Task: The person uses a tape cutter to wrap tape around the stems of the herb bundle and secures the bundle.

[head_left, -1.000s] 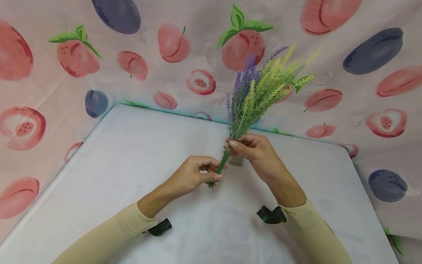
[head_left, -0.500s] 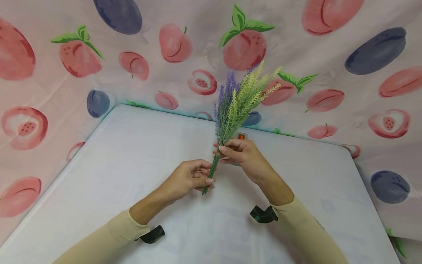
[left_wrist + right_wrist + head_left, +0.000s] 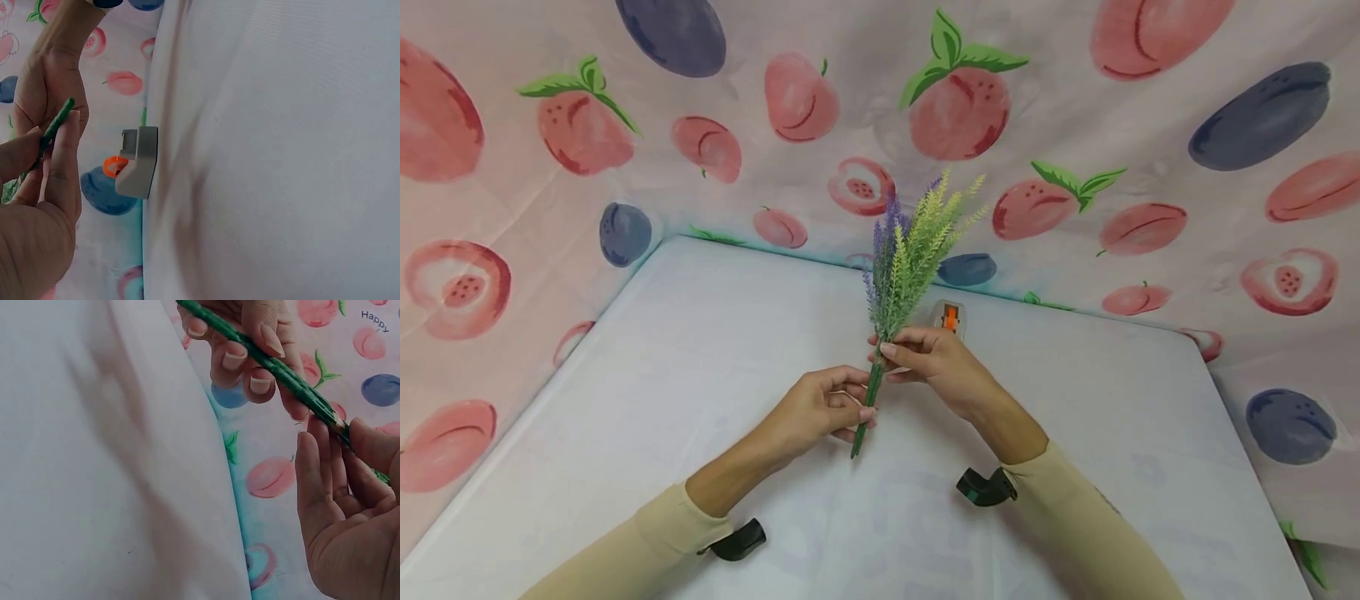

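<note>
A bunch of artificial lavender (image 3: 898, 275) with purple and yellow-green spikes is held above the white table, nearly upright and leaning slightly right. My right hand (image 3: 936, 367) pinches it just under the flowers, thumb in front. Lower down, my left hand (image 3: 820, 408) pinches the green stems, whose ends stick out below the thumb. The right wrist view shows the bundled stems (image 3: 281, 372) running between both hands, with a small pale patch near the right thumb. In the left wrist view only a short piece of stem (image 3: 59, 122) shows past the fingers.
A grey object with an orange part, like a tape dispenser (image 3: 139, 164), stands near the table's back edge, partly behind my right hand in the head view. The white table (image 3: 700, 333) meets a fruit-print cloth (image 3: 820, 200) at the back and sides.
Both hands have moved left and slightly down with the lavender, which now stands more upright. The grey and orange object behind has come more into sight.
</note>
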The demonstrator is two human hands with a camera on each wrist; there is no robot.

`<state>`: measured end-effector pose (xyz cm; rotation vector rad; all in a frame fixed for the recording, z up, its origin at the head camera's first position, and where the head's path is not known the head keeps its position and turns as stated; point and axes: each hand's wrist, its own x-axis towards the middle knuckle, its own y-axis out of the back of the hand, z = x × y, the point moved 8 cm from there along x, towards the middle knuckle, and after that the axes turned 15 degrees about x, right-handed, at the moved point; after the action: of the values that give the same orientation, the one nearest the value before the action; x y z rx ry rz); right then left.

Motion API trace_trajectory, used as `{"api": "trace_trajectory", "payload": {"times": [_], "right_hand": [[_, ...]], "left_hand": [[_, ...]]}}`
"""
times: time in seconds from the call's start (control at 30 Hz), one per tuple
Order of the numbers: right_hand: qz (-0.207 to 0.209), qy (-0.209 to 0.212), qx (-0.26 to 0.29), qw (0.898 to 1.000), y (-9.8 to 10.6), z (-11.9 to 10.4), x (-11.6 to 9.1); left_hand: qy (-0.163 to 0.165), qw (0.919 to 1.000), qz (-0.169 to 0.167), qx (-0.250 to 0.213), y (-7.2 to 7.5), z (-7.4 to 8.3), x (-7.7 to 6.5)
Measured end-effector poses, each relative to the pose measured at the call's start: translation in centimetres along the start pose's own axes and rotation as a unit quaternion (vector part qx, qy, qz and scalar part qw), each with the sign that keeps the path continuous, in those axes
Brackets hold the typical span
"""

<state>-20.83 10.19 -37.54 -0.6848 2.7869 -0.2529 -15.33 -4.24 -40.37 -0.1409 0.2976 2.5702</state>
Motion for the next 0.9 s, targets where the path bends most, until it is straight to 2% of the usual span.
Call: {"api": "trace_trajectory", "payload": {"times": [0.27, 0.53, 0.9], "right_hand": [[0.044, -0.012, 0.042, 0.998, 0.4, 0.9, 0.8], [0.052, -0.029, 0.019, 0.998, 0.3, 2.1, 1.4], [0.041, -0.046, -0.005, 0.998, 0.2, 3.9, 2.3]], "left_hand": [[0.006, 0.9999, -0.005, -0.011, 0.0, -0.4, -0.4], [0.034, 0.9990, -0.017, -0.023, -0.2, -1.3, -0.7], [0.078, 0.9967, 0.014, -0.018, 0.4, -2.6, -0.6]]}}
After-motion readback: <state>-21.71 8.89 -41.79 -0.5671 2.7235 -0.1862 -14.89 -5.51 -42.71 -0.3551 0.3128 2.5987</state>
